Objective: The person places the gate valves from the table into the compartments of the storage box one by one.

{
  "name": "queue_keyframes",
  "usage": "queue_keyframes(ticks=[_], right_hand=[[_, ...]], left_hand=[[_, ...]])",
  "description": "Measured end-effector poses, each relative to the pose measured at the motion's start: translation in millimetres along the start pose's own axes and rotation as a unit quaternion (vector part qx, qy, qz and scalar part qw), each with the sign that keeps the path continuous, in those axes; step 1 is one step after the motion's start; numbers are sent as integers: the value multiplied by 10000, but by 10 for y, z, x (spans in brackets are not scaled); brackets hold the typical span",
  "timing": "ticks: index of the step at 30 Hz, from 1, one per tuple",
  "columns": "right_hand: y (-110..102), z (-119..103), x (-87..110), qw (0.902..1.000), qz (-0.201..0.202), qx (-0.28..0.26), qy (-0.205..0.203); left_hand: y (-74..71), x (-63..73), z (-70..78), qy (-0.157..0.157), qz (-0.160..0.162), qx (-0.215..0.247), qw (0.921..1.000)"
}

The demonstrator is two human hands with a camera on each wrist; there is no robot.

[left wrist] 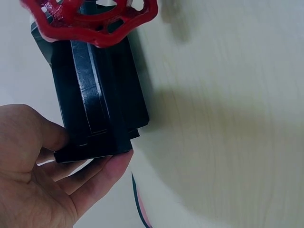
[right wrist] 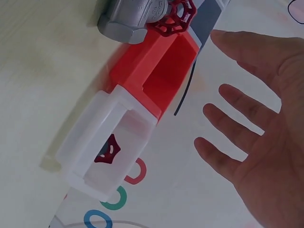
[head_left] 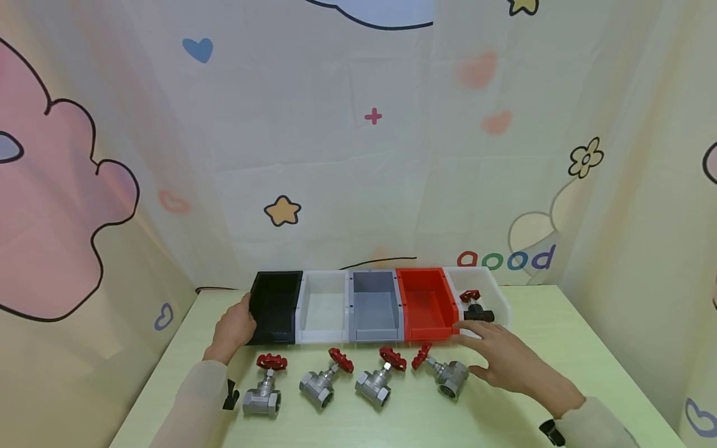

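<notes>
My left hand [head_left: 232, 326] grips the outer left side of the black bin [head_left: 274, 308]; in the left wrist view, its thumb and fingers are around the bin's end. My right hand [head_left: 506, 358] has its fingers spread and holds nothing. It hovers by the front of the red bin [head_left: 428, 305] and the right-hand white bin [head_left: 500, 305], close to a metal valve with a red handwheel [head_left: 450, 376]. Inside that white bin lies a black valve [head_left: 478, 313], also with a red handwheel.
Between the black and red bins, joined in the same row, sit another white bin [head_left: 323, 308] and a grey bin [head_left: 375, 308]. Several more metal valves [head_left: 262, 398] lie along the front on the pale table [head_left: 313, 429]. A printed curtain [head_left: 336, 155] hangs behind.
</notes>
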State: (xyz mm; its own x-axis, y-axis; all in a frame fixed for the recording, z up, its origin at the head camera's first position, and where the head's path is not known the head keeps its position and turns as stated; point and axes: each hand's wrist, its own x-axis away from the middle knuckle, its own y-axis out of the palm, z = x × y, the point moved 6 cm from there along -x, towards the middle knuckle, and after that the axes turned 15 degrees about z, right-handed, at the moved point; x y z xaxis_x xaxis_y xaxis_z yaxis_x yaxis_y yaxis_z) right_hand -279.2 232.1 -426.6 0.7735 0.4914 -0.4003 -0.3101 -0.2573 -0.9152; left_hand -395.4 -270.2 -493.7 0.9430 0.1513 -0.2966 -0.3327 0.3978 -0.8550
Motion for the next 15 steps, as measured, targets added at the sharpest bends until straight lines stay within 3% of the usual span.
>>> queue_keyframes(ticks=[8,15], right_hand=[[165,-31,39,9994,-22,-312,-162],[375,-70,118,9987,-341,-302,-244]], left_hand=[[-4,-18,3,18,26,19,10000],[0,-5,-6,9,6,0,10000]])
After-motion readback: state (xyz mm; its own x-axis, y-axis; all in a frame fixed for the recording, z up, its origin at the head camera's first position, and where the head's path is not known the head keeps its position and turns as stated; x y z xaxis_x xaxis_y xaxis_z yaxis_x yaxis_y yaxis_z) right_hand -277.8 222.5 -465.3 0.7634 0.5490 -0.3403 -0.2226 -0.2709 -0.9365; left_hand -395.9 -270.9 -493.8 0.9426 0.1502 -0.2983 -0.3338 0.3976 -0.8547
